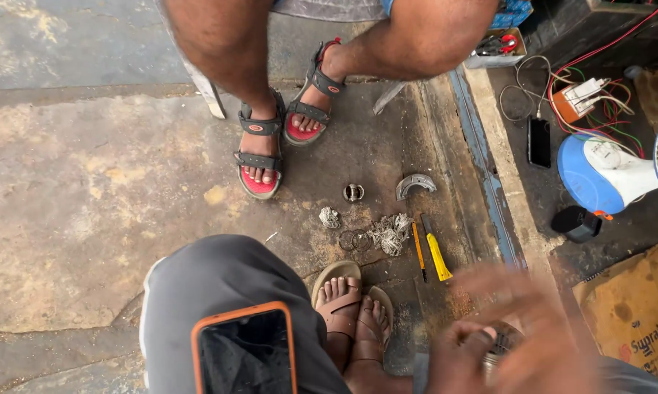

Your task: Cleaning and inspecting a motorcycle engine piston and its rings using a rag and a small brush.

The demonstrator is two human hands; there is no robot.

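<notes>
My left hand (pixel 462 356) is at the bottom right, its fingers curled around a round grey metal part (pixel 501 343) with ribs. My right hand (pixel 544 321) hovers just over that part. It is blurred by motion with its fingers spread, so its grip is unclear. A phone in an orange case (pixel 245 350) rests on my thigh, on grey shorts. My feet in brown sandals (pixel 354 306) stand on the stained concrete.
Another person's legs in red and grey sandals (pixel 259 157) are opposite me. Between us lie a small piston (pixel 353 192), a curved brake shoe (pixel 415 184), metal rings (pixel 354 239), a pile of shavings (pixel 391 233) and a yellow-handled screwdriver (pixel 437 257). A blue fan base (pixel 595 179), a black phone (pixel 539 142), wires and a cardboard box (pixel 635 314) are on the right.
</notes>
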